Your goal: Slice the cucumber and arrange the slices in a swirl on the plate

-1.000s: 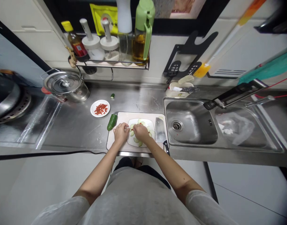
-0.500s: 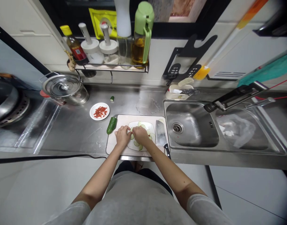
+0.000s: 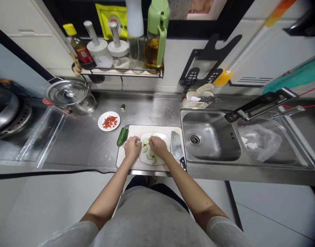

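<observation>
A white plate (image 3: 161, 136) with several cucumber slices (image 3: 148, 156) arranged on it lies on a pale cutting board (image 3: 136, 130). My left hand (image 3: 132, 147) rests at the plate's left rim with its fingers curled, and a small red bit shows by the fingertips. My right hand (image 3: 159, 146) hovers over the middle of the plate, fingers pinched together on the slices. What either hand pinches is too small to make out. A half cucumber (image 3: 122, 136) lies at the board's left edge. A cleaver (image 3: 176, 145) lies along its right side.
A small plate of chopped red chilli (image 3: 109, 121) and a cucumber end (image 3: 123, 107) sit behind the board. A lidded steel pot (image 3: 70, 96) stands at the left by the stove. The sink (image 3: 208, 137) is to the right. A shelf of bottles (image 3: 121, 70) hangs on the wall.
My right hand has shifted slightly right across the plate, uncovering more slices. My left hand stays at the plate's left rim. The view has barely moved.
</observation>
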Demonstrator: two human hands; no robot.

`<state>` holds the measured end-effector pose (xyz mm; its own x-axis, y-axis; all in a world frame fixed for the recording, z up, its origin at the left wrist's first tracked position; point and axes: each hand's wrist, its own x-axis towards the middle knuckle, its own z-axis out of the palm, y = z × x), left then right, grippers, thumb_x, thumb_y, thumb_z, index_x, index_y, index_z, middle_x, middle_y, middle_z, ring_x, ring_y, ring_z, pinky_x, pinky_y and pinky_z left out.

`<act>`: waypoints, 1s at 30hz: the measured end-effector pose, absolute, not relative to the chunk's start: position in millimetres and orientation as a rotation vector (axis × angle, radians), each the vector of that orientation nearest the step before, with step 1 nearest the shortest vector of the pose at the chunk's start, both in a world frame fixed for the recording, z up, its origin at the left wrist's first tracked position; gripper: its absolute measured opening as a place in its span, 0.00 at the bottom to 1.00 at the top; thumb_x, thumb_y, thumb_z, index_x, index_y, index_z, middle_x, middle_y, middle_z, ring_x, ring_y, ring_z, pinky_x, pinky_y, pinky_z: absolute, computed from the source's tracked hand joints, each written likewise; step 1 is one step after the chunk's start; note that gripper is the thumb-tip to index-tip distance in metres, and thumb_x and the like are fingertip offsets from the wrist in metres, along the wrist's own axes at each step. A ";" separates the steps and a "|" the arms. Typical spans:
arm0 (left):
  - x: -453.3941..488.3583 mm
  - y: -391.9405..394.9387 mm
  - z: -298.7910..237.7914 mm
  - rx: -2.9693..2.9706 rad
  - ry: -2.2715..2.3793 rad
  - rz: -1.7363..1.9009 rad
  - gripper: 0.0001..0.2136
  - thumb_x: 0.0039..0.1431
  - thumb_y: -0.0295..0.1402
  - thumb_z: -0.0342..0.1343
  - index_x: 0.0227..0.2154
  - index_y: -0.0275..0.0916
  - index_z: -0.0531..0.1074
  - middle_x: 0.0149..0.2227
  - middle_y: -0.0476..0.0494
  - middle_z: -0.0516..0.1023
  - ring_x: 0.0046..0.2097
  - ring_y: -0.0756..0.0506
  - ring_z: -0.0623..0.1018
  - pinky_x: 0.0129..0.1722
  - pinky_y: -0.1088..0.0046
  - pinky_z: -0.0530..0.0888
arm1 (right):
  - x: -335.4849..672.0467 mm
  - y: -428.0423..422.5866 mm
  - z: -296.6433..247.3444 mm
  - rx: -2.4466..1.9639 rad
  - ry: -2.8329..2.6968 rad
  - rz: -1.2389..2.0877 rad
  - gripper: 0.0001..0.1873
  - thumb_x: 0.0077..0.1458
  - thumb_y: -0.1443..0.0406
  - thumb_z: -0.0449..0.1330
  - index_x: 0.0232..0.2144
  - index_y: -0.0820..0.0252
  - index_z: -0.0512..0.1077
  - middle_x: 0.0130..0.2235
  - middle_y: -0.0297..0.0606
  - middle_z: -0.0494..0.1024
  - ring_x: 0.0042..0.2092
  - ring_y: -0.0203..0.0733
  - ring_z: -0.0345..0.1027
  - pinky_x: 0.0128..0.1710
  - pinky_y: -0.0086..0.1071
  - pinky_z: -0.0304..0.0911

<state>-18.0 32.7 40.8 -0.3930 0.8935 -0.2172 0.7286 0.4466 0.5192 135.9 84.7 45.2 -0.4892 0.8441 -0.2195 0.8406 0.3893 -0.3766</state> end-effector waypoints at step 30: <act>-17.2 33.1 46.0 1.369 2.230 0.451 0.05 0.56 0.35 0.57 0.36 0.44 0.72 0.40 0.46 0.74 0.46 0.43 0.73 0.46 0.65 0.60 | 144.1 89.9 51.3 -1.772 -2.369 0.801 0.12 0.63 0.63 0.49 0.37 0.59 0.71 0.34 0.37 0.76 0.35 0.39 0.65 0.31 0.28 0.49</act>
